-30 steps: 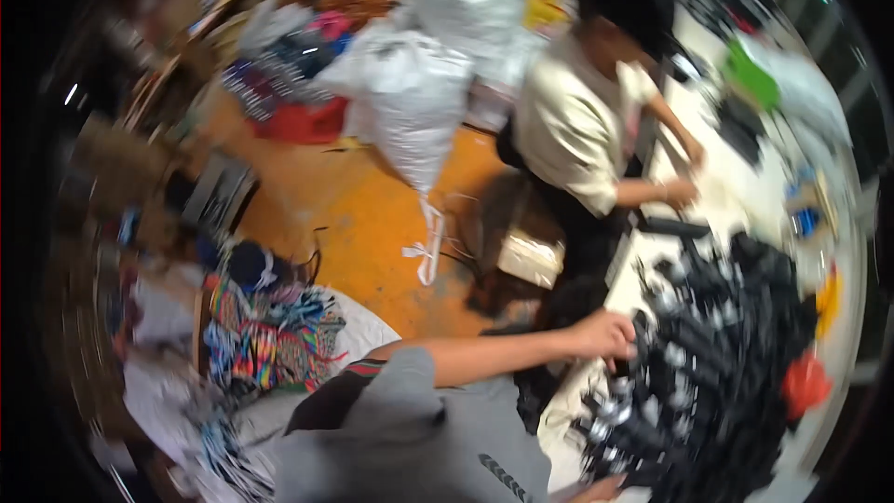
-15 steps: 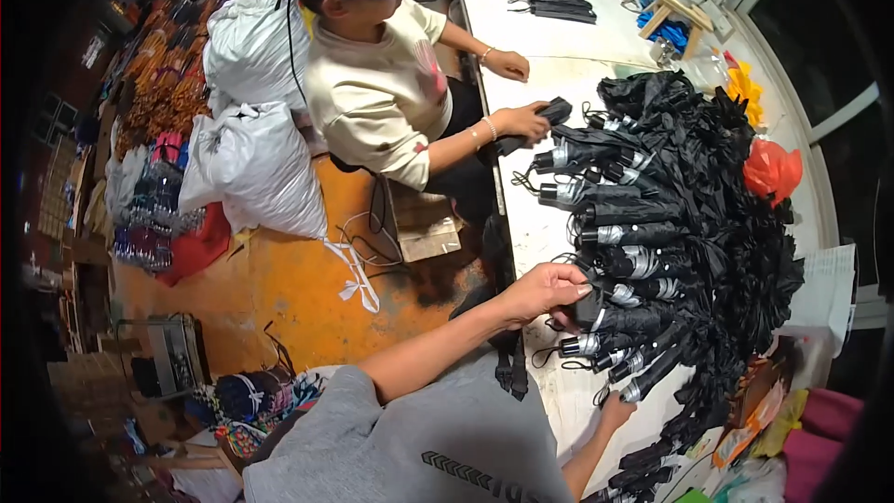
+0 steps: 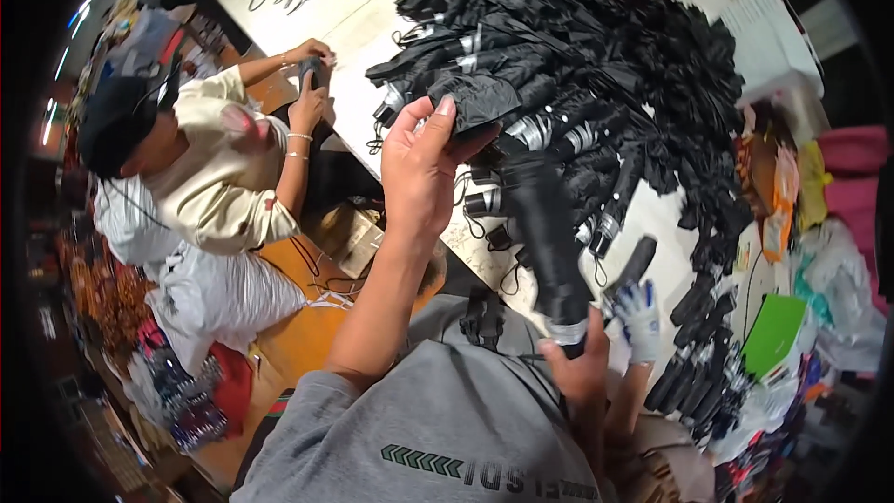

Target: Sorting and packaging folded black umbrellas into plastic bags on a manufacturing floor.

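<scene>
My left hand (image 3: 419,163) pinches a black fabric umbrella sleeve (image 3: 482,98) between thumb and fingers, raised in front of the heap. In my right hand (image 3: 579,363) is a folded black umbrella (image 3: 543,233), gripped by its handle end near my shirt. It is tilted, its far end close below the sleeve and blurred by motion. Beyond both hands, a large heap of black folded umbrellas (image 3: 549,28) covers the white table (image 3: 349,23), several with silver shafts and wrist loops turned toward me.
A person in a cream top (image 3: 214,140) handles a dark piece at the table's left edge. A co-worker's gloved hand (image 3: 638,317) is just beyond my right hand, by another folded umbrella (image 3: 635,263). A green board (image 3: 775,333) and plastic bags (image 3: 843,270) lie at right; white sacks (image 3: 223,293) stand at left.
My right hand has lifted an umbrella off the table and drawn it toward me. My left hand has raised the sleeve. The view has turned, bringing the gloved hand into sight.
</scene>
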